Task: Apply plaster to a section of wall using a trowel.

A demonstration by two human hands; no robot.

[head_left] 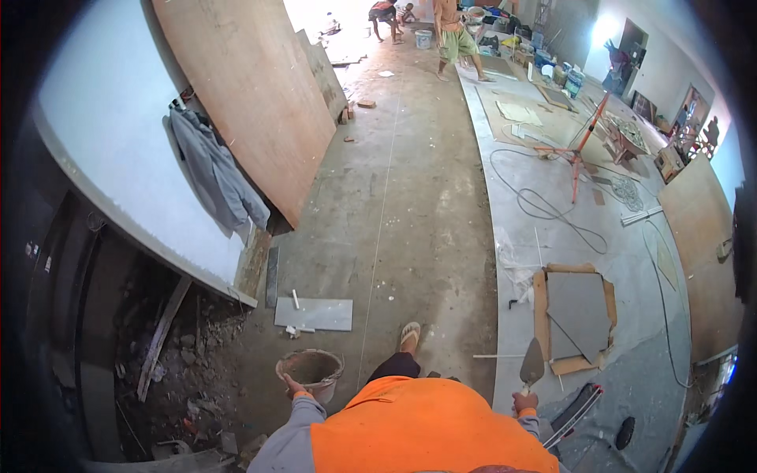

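Observation:
My left hand (295,387) is closed on the rim of a round bucket (330,388), its inside coated with grey-brown matter that looks like mortar. In my right hand (524,403) is the handle of a pointed trowel (533,362), its blade directed away from me. Ahead of the bucket a grey tile piece (314,314) lies on the bare floor, with small white sticks on it. To the right of my path, beyond the trowel, grey tiles (579,311) rest on opened cardboard (541,311); one has a diagonal edge.
A thin string (381,217) runs along the bare floor. At left, a rubble-filled pit (189,355) lies beside a leaning plywood sheet (252,102) and a hanging jacket (213,162). Cables (544,209) and an orange tripod (578,150) occupy the tiled right side. People (457,39) are far ahead.

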